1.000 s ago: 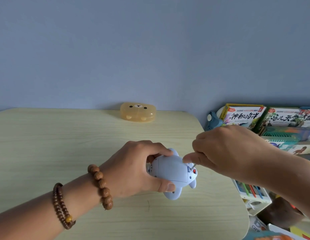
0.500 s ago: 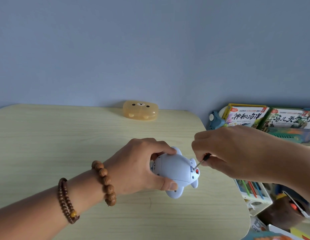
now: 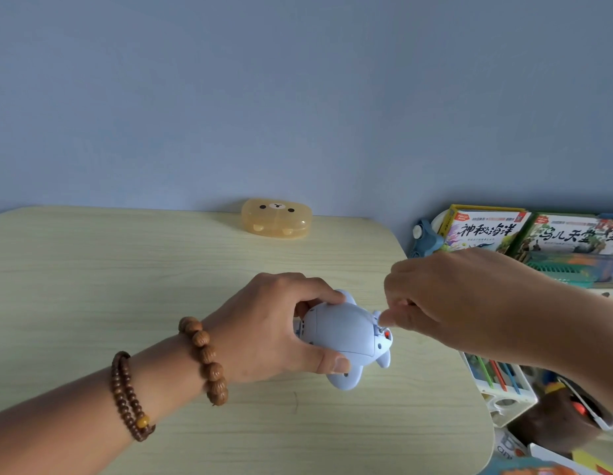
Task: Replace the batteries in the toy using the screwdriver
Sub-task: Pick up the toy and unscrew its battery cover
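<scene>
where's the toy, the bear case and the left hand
toy (image 3: pixel 342 332), head view, middle of its blue body
bear case (image 3: pixel 277 221), head view, front of its lid
left hand (image 3: pixel 264 325), head view, back of the hand

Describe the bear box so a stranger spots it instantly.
Start at the pale wooden table. At its far edge, by the blue wall, lies the box. It alone is amber, translucent, with a bear face; the toy is pale blue.
</scene>
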Demonstrator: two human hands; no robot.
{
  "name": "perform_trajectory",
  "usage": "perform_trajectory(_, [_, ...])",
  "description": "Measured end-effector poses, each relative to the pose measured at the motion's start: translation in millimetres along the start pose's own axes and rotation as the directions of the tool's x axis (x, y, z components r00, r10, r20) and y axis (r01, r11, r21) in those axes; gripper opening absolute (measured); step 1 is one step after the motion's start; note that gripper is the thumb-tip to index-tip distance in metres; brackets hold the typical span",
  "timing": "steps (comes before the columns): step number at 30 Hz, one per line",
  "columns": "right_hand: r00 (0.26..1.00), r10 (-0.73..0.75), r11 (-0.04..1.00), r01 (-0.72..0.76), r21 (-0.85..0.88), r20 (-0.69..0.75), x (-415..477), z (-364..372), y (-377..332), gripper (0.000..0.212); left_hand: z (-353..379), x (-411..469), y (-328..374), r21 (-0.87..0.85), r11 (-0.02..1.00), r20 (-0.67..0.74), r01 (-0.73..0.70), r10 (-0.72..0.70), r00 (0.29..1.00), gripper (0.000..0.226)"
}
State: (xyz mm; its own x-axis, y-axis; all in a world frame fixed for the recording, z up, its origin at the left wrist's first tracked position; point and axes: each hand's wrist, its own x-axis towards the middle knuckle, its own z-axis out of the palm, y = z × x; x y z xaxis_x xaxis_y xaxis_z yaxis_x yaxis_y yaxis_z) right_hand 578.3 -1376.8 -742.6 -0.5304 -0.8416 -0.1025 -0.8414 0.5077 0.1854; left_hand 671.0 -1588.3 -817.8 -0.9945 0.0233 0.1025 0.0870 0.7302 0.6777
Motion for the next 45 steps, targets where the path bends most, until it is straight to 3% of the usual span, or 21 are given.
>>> perform_trajectory(2, [1.000,-0.008,0.996,0.007,0.086,0.008,-4,-3,0,0.024,1,0,-1,0.005,1.000,-0.002,0.004,-0.004,1.000,0.065])
perform_trajectory(7, [0.999,-0.046,0.997,0.047,0.058,-0.027,-4,-6,-2,0.009,1,0,-1,0.015,1.000,-0.002,-0.004,0.004,1.000,0.066])
perform_trajectory(14, [1.000,-0.016,0.993,0.013,-0.121,-0.024,0,3,-8,0.046,2,0,0,0.067,0.998,-0.003,-0.017,0.017,1.000,0.072])
perform_trajectory(18, [0.998,0.059,0.998,-0.059,-0.006,-0.018,-5,-2,-6,0.037,1,0,0,0.065,0.998,-0.009,-0.010,0.011,1.000,0.070])
perform_trajectory(20, [0.987,0.158,0.975,-0.154,0.158,-0.014,-9,-4,-1,0.034,2,0,-1,0.049,0.999,-0.011,-0.009,0.010,1.000,0.069])
perform_trajectory(22, [0.930,0.344,0.880,-0.270,0.391,-0.131,-12,4,5,0.027,2,-1,-1,0.029,1.000,-0.013,-0.006,0.007,1.000,0.069])
perform_trajectory(24, [0.817,0.543,0.756,-0.375,0.536,-0.195,-13,27,4,0.018,1,0,-1,0.041,0.999,-0.013,-0.011,0.011,1.000,0.069])
perform_trajectory(26, [0.737,0.661,0.651,-0.468,0.598,-0.143,-12,59,-5,0.015,1,0,0,0.069,0.997,-0.012,-0.022,0.023,1.000,0.071])
perform_trajectory(30, [0.663,0.747,0.531,-0.542,0.651,-0.057,-4,98,-25,0.017,1,1,-1,0.093,0.995,-0.005,-0.036,0.037,0.999,0.070])
perform_trajectory(33, [0.634,0.766,0.526,-0.521,0.672,-0.107,-2,105,-30,0.019,0,0,-2,0.096,0.995,0.000,-0.035,0.035,0.999,0.070])
perform_trajectory(39, [0.658,0.728,0.589,-0.457,0.666,-0.193,-3,110,-33,0.017,-1,-1,0,0.113,0.993,0.004,-0.035,0.035,0.999,0.072])
perform_trajectory(41, [0.654,0.704,0.641,-0.419,0.643,-0.276,-7,108,-29,0.008,-1,-1,1,0.127,0.991,0.005,-0.032,0.032,0.999,0.071])
perform_trajectory(42, [0.660,0.677,0.677,-0.384,0.628,-0.326,-11,104,-27,0.014,-1,-1,2,0.134,0.990,0.001,-0.032,0.032,0.999,0.072])
perform_trajectory(44, [0.726,0.577,0.712,-0.223,0.666,-0.374,-18,94,-26,0.031,-1,-1,2,0.139,0.990,-0.001,-0.029,0.030,1.000,0.074])
perform_trajectory(45, [0.785,0.521,0.667,-0.130,0.733,-0.335,-20,87,-29,0.041,-1,-1,3,0.140,0.990,0.001,-0.027,0.027,1.000,0.075])
